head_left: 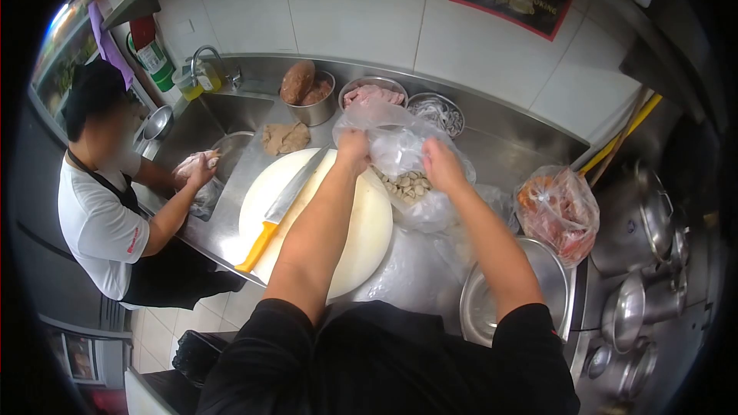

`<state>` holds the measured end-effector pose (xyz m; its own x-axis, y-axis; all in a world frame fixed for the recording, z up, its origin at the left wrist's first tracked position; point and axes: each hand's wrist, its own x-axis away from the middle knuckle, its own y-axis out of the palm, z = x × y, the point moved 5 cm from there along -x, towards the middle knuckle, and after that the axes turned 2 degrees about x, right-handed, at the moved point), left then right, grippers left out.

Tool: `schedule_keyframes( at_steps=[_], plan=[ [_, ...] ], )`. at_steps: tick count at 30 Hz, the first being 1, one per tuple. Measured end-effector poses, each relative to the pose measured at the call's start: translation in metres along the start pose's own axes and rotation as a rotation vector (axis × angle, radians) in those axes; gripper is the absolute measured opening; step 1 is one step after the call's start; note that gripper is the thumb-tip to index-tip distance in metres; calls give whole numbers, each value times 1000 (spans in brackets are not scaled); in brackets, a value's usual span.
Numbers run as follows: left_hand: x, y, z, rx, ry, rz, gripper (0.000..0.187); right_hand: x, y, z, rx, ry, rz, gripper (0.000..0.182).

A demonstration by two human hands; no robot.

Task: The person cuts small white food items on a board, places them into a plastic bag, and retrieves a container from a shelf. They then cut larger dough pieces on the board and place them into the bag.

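A clear plastic bag (390,124) is stretched between my two hands above the steel counter. My left hand (354,147) grips one side of its opening, fingers closed. The other side is pinched in my right hand (443,164). Below them lie small pale grey-brown pieces that look like clams (407,186), partly covered by plastic. A round white cutting board (357,242) is under my left forearm. On the board rests a large knife with a yellow handle (260,244), its blade pointing away from me.
Along the wall stand steel bowls of minced meat (314,94), pink meat pieces (372,97) and grey strips (435,114). To the right are a bag of orange-red food (559,211) and a steel basin (550,280). A co-worker (104,192) handles meat at the sink (204,115).
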<state>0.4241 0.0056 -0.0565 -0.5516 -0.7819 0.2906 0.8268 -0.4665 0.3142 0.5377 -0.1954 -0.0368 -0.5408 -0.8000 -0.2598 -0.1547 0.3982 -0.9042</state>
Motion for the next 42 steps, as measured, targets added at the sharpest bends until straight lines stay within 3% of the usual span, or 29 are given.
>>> schedule_keyframes(
  at_steps=[1,4,7,9,11,14,17,19,20,22,23,25,28,31,33,35,39,42],
  plan=[
    [-11,-8,0,7,55,86,18,8,-4,-7,215,-157,-12,28],
    [-41,-23,-3,90,232,25,20,21,0,13,389,69,-422,20],
    [-22,-15,18,120,123,-88,26,25,3,28,349,210,-557,22],
    [-30,-15,9,-623,223,-189,30,29,2,24,278,156,-505,22],
    [22,3,27,-1344,403,-234,31,29,-10,12,245,133,-446,22],
    [84,12,28,-1599,574,-186,36,24,-40,-24,289,53,-320,21],
    [117,34,32,-1707,598,-494,40,17,-53,-49,324,-222,-153,21],
    [111,45,25,-1483,1029,-533,42,11,-40,-55,250,-426,-105,21],
    [114,48,29,-1353,1232,-540,42,11,-25,-56,280,-484,-262,22],
    [88,47,20,-1587,748,-594,41,11,-4,-58,347,-595,-565,26],
    [81,44,16,-1673,498,-614,40,5,1,-54,248,-459,-646,32],
    [88,37,11,-1788,489,-649,41,3,14,-46,46,-174,-804,46],
    [89,26,4,-1889,381,-626,49,-14,30,-17,-18,43,-463,66],
    [76,17,3,-1914,284,-598,60,-34,21,34,287,269,-351,89],
    [69,9,5,-1921,246,-576,66,-42,36,62,376,352,-423,91],
    [67,7,8,-1910,213,-532,69,-37,37,42,371,362,-374,99],
    [103,36,17,-1931,506,-450,74,-35,15,4,504,334,-530,101],
    [133,62,27,-1896,746,-509,70,-42,56,54,527,272,-136,94]
  ],
)
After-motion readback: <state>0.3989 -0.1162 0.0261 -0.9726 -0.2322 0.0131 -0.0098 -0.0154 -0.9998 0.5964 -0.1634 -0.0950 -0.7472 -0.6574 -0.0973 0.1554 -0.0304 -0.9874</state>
